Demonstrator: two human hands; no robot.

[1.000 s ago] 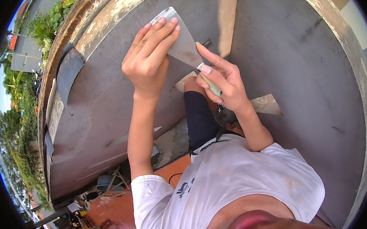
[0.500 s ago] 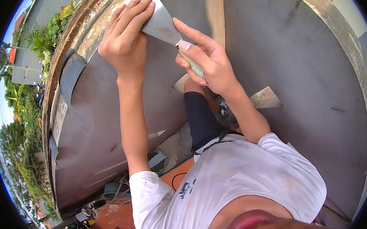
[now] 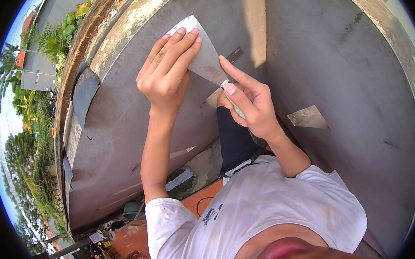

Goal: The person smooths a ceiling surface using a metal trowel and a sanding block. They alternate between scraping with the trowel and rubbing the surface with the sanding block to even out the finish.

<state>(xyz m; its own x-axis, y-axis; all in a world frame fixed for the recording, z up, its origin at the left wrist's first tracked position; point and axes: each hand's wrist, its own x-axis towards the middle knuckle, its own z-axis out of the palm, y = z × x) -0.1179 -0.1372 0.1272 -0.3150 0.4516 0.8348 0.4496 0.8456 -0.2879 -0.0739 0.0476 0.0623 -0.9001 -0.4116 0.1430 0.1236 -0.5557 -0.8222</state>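
So: putty knife (image 3: 211,67), silvery flared blade (image 3: 205,58) brown-smudged, handle (image 3: 237,109) pale green.

Putty knife (image 3: 207,59): broad, flat grey metal blade, brownish staining toward the narrow neck; handle (image 3: 238,110) pale green, partly hidden. Held slantwise, wide edge to far left, handle to near right, between left hand (image 3: 166,80) on blade and right hand (image 3: 253,103) around handle.

The scraper (image 3: 207,63) lies before the wall (image 3: 121,125), plants (image 3: 39,182) left of the hands (image 3: 165,82).
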